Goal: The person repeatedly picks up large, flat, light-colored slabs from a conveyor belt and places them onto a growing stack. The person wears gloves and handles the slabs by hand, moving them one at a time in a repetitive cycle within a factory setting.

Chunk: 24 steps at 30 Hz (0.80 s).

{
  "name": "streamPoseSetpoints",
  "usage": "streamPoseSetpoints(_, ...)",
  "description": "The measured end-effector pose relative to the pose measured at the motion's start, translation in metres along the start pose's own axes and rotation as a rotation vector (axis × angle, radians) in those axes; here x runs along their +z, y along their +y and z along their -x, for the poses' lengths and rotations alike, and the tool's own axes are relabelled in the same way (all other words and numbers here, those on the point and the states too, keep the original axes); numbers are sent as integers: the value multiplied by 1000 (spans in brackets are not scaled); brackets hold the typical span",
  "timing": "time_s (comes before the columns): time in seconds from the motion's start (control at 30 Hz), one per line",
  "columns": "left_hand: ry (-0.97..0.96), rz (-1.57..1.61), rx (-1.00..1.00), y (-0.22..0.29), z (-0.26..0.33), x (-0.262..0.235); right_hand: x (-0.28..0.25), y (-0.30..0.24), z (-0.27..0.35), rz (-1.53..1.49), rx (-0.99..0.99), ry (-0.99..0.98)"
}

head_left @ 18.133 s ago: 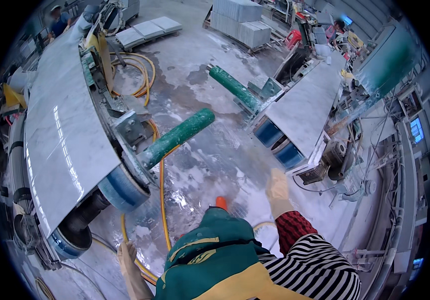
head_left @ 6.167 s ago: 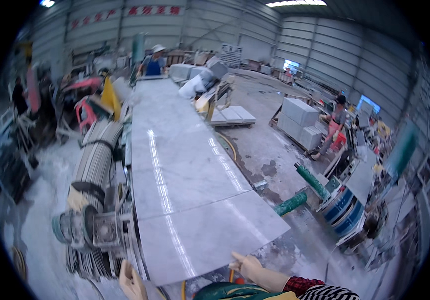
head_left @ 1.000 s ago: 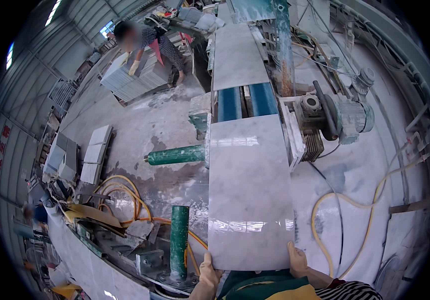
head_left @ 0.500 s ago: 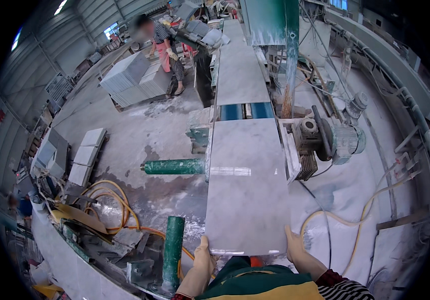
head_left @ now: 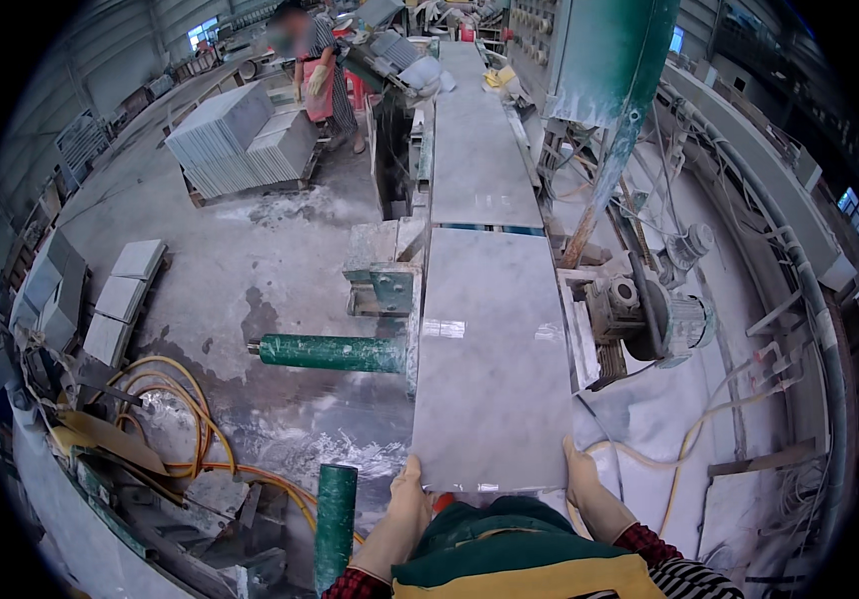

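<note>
A stone-working shed seen from above through a wide lens, its wet grey concrete floor (head_left: 250,270) streaked with pale slurry. Down the middle runs a long conveyor line (head_left: 420,170) carrying a pale grey slab (head_left: 477,150) at the far end. Nearer, and lying flat along the same line, is a second polished grey stone slab (head_left: 494,359), its near edge just in front of the person wearing the camera. The left hand (head_left: 412,489) grips the slab's near left corner, fingers closed around the edge, while the right hand (head_left: 581,471) holds the near right corner in the same curled grip. Right of the slab sits a grey electric motor (head_left: 664,319) on the machine frame. Left of it, a green roller (head_left: 335,352) sticks out sideways, and another green roller (head_left: 335,519) stands closer to the person. Stacks of grey tiles (head_left: 245,140) rest on the floor far left, with a second person (head_left: 315,75) standing just behind them. Orange and yellow hoses (head_left: 185,409) coil on the floor at lower left
</note>
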<state>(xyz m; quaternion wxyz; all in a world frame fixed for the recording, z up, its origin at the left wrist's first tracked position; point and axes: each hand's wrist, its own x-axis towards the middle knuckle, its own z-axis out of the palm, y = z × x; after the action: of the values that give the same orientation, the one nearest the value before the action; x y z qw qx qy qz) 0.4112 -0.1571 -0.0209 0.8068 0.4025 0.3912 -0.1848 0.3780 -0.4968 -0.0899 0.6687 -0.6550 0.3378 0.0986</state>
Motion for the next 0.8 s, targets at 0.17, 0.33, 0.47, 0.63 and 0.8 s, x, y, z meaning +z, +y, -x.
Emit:
streamPoseSetpoints(0.17, -6, 18, 0, 10, -1, 9, 30, -67, 25, -44, 164, 100)
streamPoseSetpoints(0.33, 55, -28, -22, 13, 2, 27, 21, -65, 11, 47, 67, 67)
streamPoseSetpoints(0.47, 53, -1, -33, 3, -15, 25, 6, -32, -21, 25, 44, 60)
streamPoseSetpoints(0.63, 28, 38, -14, 8, -17, 39, 16, -63, -17, -64, 115, 73)
streamPoseSetpoints(0.8, -5, 26, -2, 3, -25, 38, 18, -92, -9, -64, 173, 50)
